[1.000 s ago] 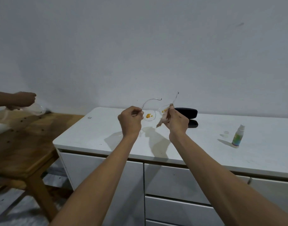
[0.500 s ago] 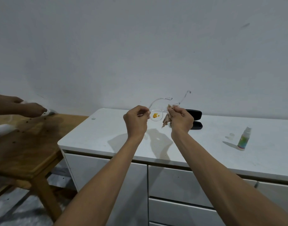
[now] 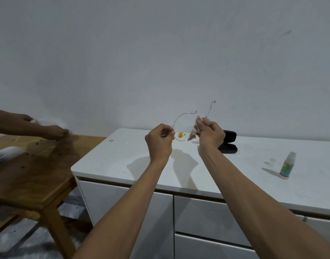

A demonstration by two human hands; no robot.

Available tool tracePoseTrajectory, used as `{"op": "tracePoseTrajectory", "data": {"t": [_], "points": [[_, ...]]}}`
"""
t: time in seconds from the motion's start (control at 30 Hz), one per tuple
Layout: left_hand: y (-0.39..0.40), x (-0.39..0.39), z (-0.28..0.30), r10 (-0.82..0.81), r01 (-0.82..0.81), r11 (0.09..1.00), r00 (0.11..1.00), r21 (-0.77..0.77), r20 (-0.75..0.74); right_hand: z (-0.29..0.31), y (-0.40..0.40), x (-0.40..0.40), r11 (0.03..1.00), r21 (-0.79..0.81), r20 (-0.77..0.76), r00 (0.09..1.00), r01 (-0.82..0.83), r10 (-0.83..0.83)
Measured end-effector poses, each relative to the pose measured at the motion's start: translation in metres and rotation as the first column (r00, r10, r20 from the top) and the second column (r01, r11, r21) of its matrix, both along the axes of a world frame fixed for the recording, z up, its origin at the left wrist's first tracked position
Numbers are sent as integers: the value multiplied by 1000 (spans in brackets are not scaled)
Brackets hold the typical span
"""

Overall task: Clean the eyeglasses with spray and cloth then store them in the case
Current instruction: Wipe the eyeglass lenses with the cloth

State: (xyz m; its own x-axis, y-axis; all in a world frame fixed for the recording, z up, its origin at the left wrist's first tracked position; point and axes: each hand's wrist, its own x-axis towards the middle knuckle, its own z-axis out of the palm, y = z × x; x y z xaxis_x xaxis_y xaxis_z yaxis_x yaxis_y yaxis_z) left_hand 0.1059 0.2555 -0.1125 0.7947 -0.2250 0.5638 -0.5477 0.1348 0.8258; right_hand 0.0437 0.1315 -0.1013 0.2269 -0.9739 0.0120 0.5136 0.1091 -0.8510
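Observation:
Clear-framed eyeglasses (image 3: 181, 116) hang in the air above the white cabinet top (image 3: 123, 161), temples pointing up and away. An orange smear (image 3: 181, 135) sits on the left lens. My left hand (image 3: 158, 141) pinches the frame at its left end. My right hand (image 3: 210, 134) holds a beige cloth (image 3: 194, 130) pressed around the right lens, which is hidden. The black case (image 3: 228, 142) lies open on the cabinet behind my right hand. A small spray bottle (image 3: 287, 165) stands at the right, its clear cap (image 3: 272, 159) beside it.
A wooden table (image 3: 29, 176) stands left of the cabinet; another person's arm (image 3: 29, 126) reaches over it with something white. A wall rises right behind the cabinet. A tiny object (image 3: 111, 140) lies near the cabinet's back left corner.
Both hands have lifted the glasses slightly and drawn closer together. The cloth has bunched tighter over the right lens. The other person's arm has swept to the right over the wooden table.

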Motion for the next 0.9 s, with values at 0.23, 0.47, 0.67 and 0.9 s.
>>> {"op": "tracePoseTrajectory", "data": {"t": [0.23, 0.47, 0.67, 0.9], "points": [[7, 17, 1, 27, -27, 1000, 1000, 15, -12, -7, -3, -4, 976, -90, -151, 971, -198, 184], [19, 33, -8, -22, 20, 991, 1000, 134, 7, -31, -8, -32, 895, -240, -406, 876, -376, 259], [15, 26, -2, -20, 14, 995, 998, 97, 59, -18, 3, -20, 985, -124, -146, 984, -121, 103], [6, 19, 12, 54, -61, 997, 987, 47, 151, -10, 19, 1, 990, -7, 63, 988, -142, 142]]}}
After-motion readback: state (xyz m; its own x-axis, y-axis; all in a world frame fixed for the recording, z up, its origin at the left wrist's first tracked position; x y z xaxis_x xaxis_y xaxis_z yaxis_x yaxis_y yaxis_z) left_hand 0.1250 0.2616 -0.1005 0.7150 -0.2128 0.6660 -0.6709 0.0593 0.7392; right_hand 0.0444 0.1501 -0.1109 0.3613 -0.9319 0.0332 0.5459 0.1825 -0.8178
